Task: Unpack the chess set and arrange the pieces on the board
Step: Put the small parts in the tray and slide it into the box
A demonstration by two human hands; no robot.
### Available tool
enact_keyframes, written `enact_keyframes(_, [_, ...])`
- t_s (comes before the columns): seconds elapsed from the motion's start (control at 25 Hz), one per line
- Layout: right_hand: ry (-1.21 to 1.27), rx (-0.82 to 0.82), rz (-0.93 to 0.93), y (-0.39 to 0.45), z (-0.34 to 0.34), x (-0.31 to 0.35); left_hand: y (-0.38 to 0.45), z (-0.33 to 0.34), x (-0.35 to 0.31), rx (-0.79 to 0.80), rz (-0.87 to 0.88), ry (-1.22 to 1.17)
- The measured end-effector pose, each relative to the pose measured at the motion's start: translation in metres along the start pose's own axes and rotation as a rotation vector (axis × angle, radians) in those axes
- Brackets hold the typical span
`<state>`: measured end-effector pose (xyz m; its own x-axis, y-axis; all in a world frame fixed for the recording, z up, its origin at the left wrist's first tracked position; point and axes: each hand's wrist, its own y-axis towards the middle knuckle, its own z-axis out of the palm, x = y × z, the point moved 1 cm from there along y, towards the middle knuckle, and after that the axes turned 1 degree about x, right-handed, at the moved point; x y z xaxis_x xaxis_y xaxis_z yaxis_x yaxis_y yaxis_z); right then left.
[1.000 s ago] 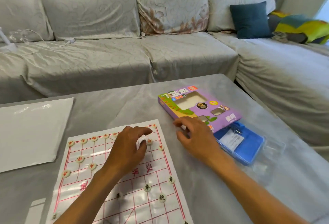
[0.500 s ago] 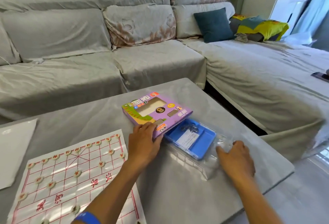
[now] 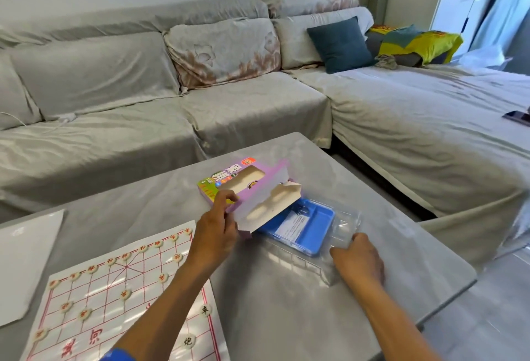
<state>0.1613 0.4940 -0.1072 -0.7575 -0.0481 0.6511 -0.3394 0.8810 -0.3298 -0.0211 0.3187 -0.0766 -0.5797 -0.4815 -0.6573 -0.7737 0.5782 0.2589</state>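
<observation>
Left hand: the left hand (image 3: pixel 215 234) was seen at the near end of the purple box (image 3: pixel 229 185), with thumb and fingers pinched on the box's near edge beside the opened flap.
Right hand: the right hand (image 3: pixel 358 257) was laid on the near right corner of the clear plastic cover (image 3: pixel 342 225); the fingers were curled over its edge, but whether the edge was actually gripped could not be told.
Purple box: it was tilted up off the grey table (image 3: pixel 286 317), its far end resting on the table top, its white inner flap folded open over the blue tray (image 3: pixel 307 231).
Blue tray: it was lying on the table just right of the box, partly under the flap, with a white paper slip (image 3: pixel 292 224) inside and the clear cover around it.
Board: the paper board (image 3: pixel 114 303) with red lines was spread flat at the near left of the table, well apart from the right hand.
Pieces: round pale pieces (image 3: pixel 125 294) were placed on line crossings, a row of them along the far edge of the board.
White sheet: a white sheet (image 3: pixel 25 260) was lying at the left edge of the table, beside the board.
Sofa: a grey covered sofa (image 3: pixel 172 119) was stood beyond the table, with a dark blue cushion (image 3: pixel 339 43) at its corner.
</observation>
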Motion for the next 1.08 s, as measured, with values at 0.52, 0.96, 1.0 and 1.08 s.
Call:
enact_keyframes(0.52, [1.054,0.186,0.182,-0.021,-0.012,0.006,0.026,0.023,0.019,-0.029,-0.199,0.106])
enact_keyframes(0.96, [1.134,0.265,0.157,-0.020,-0.023,0.010,0.039,0.023,0.039,0.108,-0.197,-0.026])
enact_keyframes(1.0, [1.126,0.274,0.175,-0.019,-0.021,0.010,0.038,0.020,0.041,0.118,-0.191,-0.038])
enact_keyframes(1.08, [1.122,0.303,0.197,-0.018,-0.018,0.012,0.035,0.013,0.044,0.132,-0.163,-0.065])
